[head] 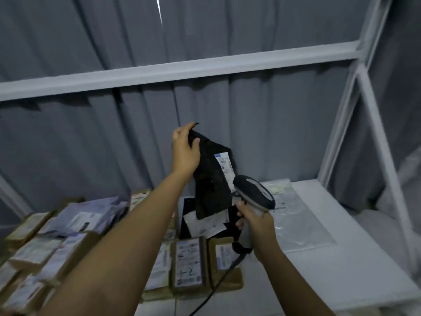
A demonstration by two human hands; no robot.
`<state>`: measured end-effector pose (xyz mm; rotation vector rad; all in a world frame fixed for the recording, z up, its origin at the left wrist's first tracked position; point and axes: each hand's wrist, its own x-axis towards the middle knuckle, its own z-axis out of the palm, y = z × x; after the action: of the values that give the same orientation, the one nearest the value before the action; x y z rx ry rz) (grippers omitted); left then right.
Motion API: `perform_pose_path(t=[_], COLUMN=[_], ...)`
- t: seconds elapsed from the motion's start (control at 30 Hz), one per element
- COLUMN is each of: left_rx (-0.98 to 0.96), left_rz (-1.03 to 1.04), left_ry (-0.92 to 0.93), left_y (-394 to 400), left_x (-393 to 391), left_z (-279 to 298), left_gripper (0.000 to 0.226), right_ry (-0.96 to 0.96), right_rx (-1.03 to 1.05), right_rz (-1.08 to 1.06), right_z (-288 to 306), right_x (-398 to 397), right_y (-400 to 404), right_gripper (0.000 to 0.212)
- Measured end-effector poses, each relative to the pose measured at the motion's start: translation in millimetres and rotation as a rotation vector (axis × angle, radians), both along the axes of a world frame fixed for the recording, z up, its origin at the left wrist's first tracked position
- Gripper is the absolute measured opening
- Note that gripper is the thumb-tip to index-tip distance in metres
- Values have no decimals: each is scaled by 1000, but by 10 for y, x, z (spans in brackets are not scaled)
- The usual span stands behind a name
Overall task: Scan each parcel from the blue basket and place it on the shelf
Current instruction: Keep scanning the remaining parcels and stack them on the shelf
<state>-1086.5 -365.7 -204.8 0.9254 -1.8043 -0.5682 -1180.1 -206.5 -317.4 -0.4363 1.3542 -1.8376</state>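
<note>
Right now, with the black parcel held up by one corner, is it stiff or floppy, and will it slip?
Probably floppy: the black parcel hangs and creases below the left hand, which pinches only its top corner. It seems light, since that pinch carries it. The surface looks like plastic film, so it may slide from so small a hold.

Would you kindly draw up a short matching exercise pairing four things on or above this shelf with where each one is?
Things:
1. black parcel
2. barcode scanner
3. clear plastic bag
4. brown boxes

Places:
A. lying flat on the shelf's white right part
B. gripped by the right hand
C. hanging from the left hand
D. laid in rows on the shelf, labels up

Pairs: 1-C, 2-B, 3-A, 4-D
</note>
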Motion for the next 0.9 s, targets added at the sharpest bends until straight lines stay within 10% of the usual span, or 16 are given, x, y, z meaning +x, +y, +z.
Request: perform_pose_path(t=[0.3,0.63,0.9], left_rx=[251,108,75], left_rz=[-95,-1,-82], left_ry=[-375,-1223,-560], left_y=[-342,-436,-510], left_x=[124,206,-173], left_z=[-1337,-2281,-2089], left_gripper=[65,26,31], right_ry=[-47,-102,-130], right_rx=[48,196,174], right_rz=[19,-16,-80], right_z=[-368,-861,-845], right_x=[-82,-77,-128], right_y=[-278,-344,-407], right_gripper=[8,12,13])
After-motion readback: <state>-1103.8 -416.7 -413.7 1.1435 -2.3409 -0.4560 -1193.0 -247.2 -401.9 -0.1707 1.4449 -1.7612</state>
